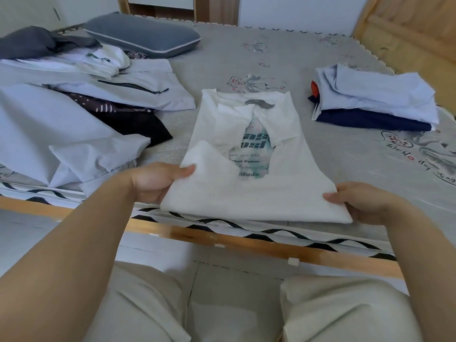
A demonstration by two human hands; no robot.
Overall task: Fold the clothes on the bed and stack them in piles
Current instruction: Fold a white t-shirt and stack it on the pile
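At nine o'clock lies a heap of unfolded pale-blue and dark clothes (74, 107); at centre, near the bed's edge, the white printed cotton T-shirt (249, 154), sides folded in; the left hand (158, 181) and right hand (357, 201) pinch its hem corners (light, limp, best held there); at two o'clock sits a folded pile (375, 99).

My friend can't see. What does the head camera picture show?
Two hands, left and right, grip the near corners of a half-folded white T-shirt on a bed. A folded pile sits on the right, unfolded clothes on the left.
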